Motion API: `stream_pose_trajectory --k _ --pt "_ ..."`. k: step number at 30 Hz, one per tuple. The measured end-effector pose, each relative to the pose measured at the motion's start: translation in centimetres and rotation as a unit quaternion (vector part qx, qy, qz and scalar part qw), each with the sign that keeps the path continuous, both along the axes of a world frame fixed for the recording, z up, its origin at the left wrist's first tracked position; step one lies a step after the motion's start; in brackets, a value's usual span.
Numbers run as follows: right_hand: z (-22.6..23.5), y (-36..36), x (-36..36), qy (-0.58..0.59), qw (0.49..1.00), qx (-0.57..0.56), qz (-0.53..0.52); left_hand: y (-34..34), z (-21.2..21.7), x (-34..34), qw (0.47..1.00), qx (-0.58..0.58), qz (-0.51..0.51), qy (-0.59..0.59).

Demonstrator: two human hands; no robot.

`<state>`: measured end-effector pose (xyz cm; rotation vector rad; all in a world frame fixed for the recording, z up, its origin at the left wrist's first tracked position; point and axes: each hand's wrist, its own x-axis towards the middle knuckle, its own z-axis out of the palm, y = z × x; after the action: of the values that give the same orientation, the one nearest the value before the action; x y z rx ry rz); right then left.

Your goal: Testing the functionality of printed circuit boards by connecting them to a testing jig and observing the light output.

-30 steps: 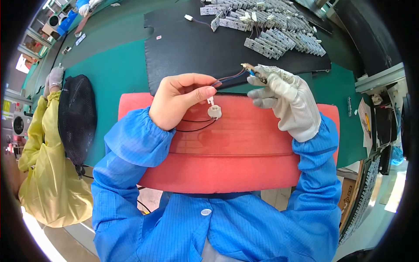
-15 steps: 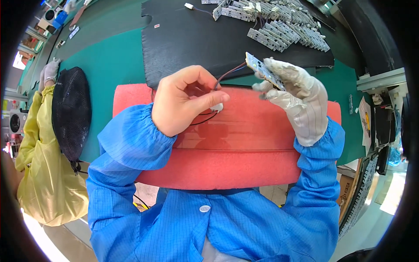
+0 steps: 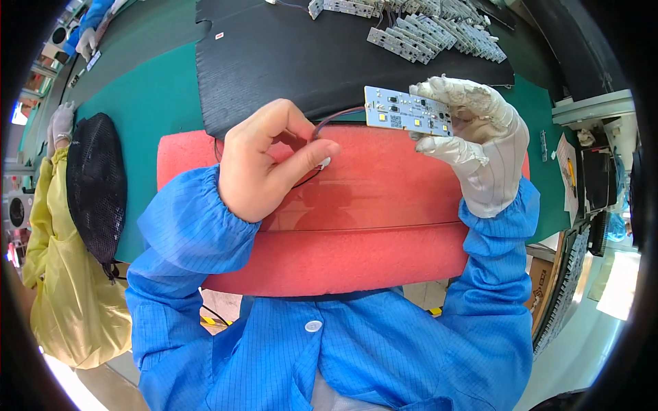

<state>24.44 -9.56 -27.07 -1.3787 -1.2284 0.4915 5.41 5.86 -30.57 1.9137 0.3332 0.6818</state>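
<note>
My right hand (image 3: 483, 137), in a white glove, grips a small LED circuit board (image 3: 408, 109) by its right end. The board's face, with yellow LED squares and black parts, is turned toward me. From its left end run thin dark wires (image 3: 337, 118) into my bare left hand (image 3: 264, 157), whose thumb and fingers are pinched on them. A white connector (image 3: 325, 163) hangs just below that thumb, with a black wire trailing from it. Both hands are held above a red foam pad (image 3: 356, 257).
Several similar boards (image 3: 439, 38) lie heaped on a black mat (image 3: 274, 61) at the back. On the left, a black mesh bag (image 3: 96, 185) rests by a co-worker's yellow sleeve (image 3: 65, 246). Paper with a pencil (image 3: 570, 175) sits on the right.
The board has turned from a steep tilt to nearly level, its LED face now showing. My left hand has shifted slightly left, still pinching the wires.
</note>
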Motion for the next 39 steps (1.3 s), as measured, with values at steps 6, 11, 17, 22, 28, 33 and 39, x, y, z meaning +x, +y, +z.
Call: stream_pose_trajectory --k 6,11,17,22,28,33,39 --pt "0.0 -0.1 0.0 -0.042 0.999 0.016 0.003 -0.3 0.1 0.1 0.997 0.037 0.035 0.049" --pt "-0.2 -0.8 0.5 -0.234 0.970 -0.040 -0.061 -0.9 -0.3 0.4 0.983 0.179 0.008 0.036" --pt "-3.6 -0.6 3.0 -0.181 0.983 -0.014 -0.016 -0.5 -0.3 0.9 0.970 0.241 -0.013 -0.028" --pt "-2.4 0.5 2.5 0.013 0.974 -0.224 0.008 0.3 -1.0 0.8 0.986 0.166 0.002 -0.016" --pt "-3.8 0.2 2.4 0.144 0.971 -0.189 -0.030 0.3 -0.2 0.4 0.981 0.193 -0.013 0.009" --pt "-2.9 0.3 2.3 0.068 0.974 -0.211 -0.038 0.5 0.0 0.3 0.979 0.204 -0.012 0.006" --pt "-5.6 0.0 5.7 -0.098 0.984 -0.130 0.070 0.7 -0.2 1.1 0.979 0.204 -0.001 -0.013"
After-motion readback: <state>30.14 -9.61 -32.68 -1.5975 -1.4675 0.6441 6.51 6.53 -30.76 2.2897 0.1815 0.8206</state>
